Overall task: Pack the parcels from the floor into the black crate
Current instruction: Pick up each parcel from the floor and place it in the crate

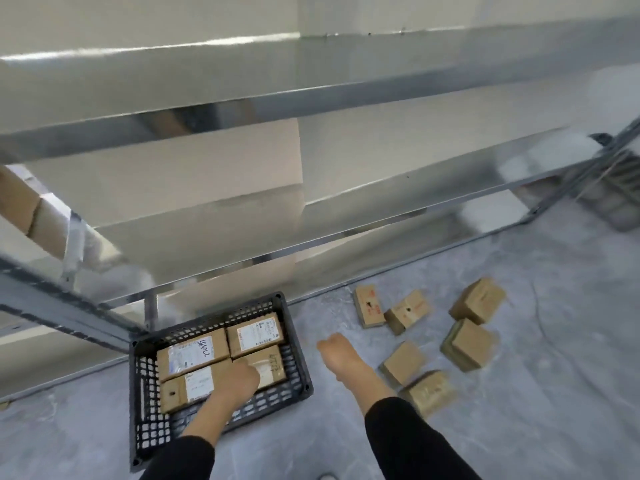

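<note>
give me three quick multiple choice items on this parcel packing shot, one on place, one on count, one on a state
1. Where do the loose parcels lie relative to the black crate?
A. to its right, on the floor
B. on the shelf
C. inside it

2. How many parcels lie in the crate?
A. one
B. four
C. seven

3. What is the right hand holding?
A. a parcel
B. the crate rim
C. nothing

Answers:
1 A, the loose boxes sit on the grey floor right of the crate.
2 B, four labelled boxes fill its far part.
3 C, it hovers empty while the left hand rests on a packed parcel.
</note>
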